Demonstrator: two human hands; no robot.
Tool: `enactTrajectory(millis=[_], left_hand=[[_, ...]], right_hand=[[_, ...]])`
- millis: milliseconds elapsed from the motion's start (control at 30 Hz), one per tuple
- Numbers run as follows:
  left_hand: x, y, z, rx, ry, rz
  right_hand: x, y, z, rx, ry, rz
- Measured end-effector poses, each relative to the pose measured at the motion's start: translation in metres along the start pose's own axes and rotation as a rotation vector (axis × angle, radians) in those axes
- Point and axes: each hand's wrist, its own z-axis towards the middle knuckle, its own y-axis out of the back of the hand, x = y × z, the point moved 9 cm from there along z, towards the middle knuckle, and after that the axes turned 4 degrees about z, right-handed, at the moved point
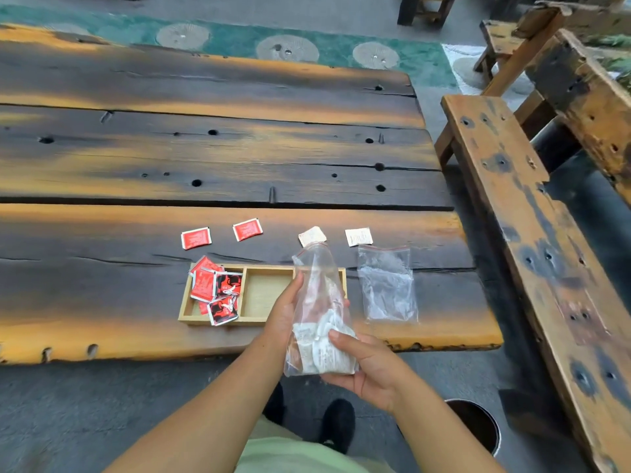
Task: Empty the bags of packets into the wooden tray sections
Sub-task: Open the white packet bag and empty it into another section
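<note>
1. The table [239, 158] is made of heavy planks, charred dark with orange streaks. It has knot holes, long cracks and a rough near edge.
2. A wooden tray [239, 320] with three sections sits on the nearest plank.
3. The tray's left section holds a loose heap of red packets [213, 288], some leaning over its rim. The middle section [264, 291] shows bare wood. The right one is hidden behind the bag, so I cannot tell what is in it.
4. The person holds a clear bag [319, 302] upright over the table's near edge, in front of the tray's right end, with its red zip strip at the top.
5. White packets [324, 353] are bunched in the lower part of the bag.
6. The left hand [283, 312] is wrapped around the bag's middle. The right hand [368, 363] cups the bottom, with its thumb pressed across the packets.
7. An empty bag [387, 285] lies flat just to the right of the tray.
8. Beyond the tray, two loose red packets [195, 237] lie apart from each other. Further right are two loose white packets [358, 236].
9. A bench [512, 206] of the same scorched timber runs along the table's right side, with more rough woodwork [580, 90] behind it.
10. The floor is grey. Past the table's far side is a green strip [239, 42] set with round pale patterns.
11. A dark round bin [478, 425] stands by the bench, near the person's black shoes [336, 423].
</note>
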Motion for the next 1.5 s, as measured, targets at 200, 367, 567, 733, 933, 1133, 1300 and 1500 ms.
enactTrajectory(millis=[200,367,567,733,933,1133,1300,1500], left_hand=[[0.019,0.020,0.009,-0.053,0.156,0.052],[0.031,0.032,0.010,-0.112,0.217,-0.019],[0.028,0.033,0.002,-0.096,0.241,-0.027],[0.025,0.036,0.004,-0.099,0.266,-0.005],[0.024,0.041,0.006,-0.100,0.258,-0.055],[0.021,0.042,0.005,-0.116,0.251,-0.078],[0.022,0.047,0.007,-0.136,0.253,-0.063],[0.020,0.044,0.009,-0.130,0.227,-0.083]], right_hand=[[-0.008,0.010,0.006,-0.184,-0.036,0.054],[-0.015,0.011,0.005,-0.246,-0.085,-0.007],[-0.017,0.001,0.006,-0.248,-0.129,0.029],[-0.013,-0.002,0.004,-0.266,-0.133,0.022],[-0.014,-0.006,0.004,-0.278,-0.143,0.045],[-0.013,-0.012,0.004,-0.265,-0.143,0.084],[-0.011,-0.010,0.007,-0.252,-0.130,0.084],[-0.010,-0.010,0.005,-0.261,-0.093,0.080]])
